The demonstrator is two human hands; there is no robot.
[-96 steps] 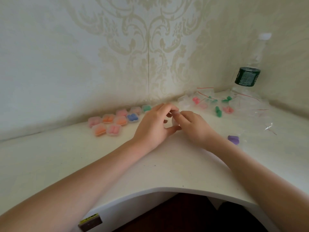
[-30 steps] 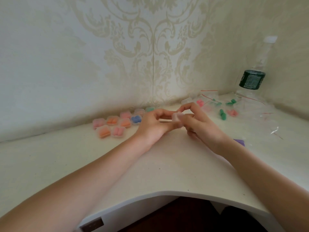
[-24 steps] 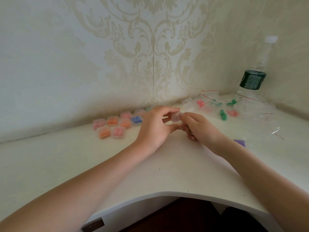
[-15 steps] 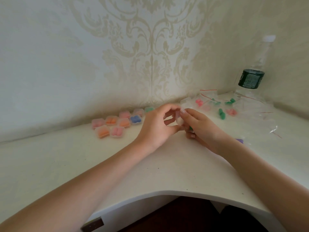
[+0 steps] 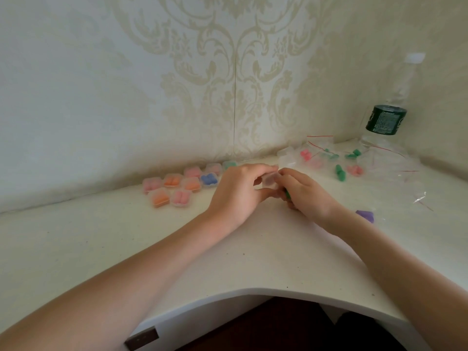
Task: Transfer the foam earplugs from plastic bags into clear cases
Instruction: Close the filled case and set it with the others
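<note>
Left hand [image 5: 236, 191], right hand [image 5: 305, 193] pinch small square clear case [image 5: 269, 179].

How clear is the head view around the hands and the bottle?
Head view: soft, even light, no harsh glare; the clear case between the left hand and right hand is slightly blurred; wide-angle bending curves the desk edge; the bottle top washes out.

Off-white corner desk [image 5: 106, 249] under cream wallpaper with pale beige damask scrolls [image 5: 235, 79]. Small clear plastic cases near the back edge [image 5: 177, 186] hold pink, orange, blue and green foam; clear red-striped plastic bags in the back right corner [image 5: 329, 158] hold pink and green foam earplugs. Clear plastic bottle with dark green label [image 5: 386, 120], purple foam earplug [image 5: 365, 215] towards the right edge.
</note>
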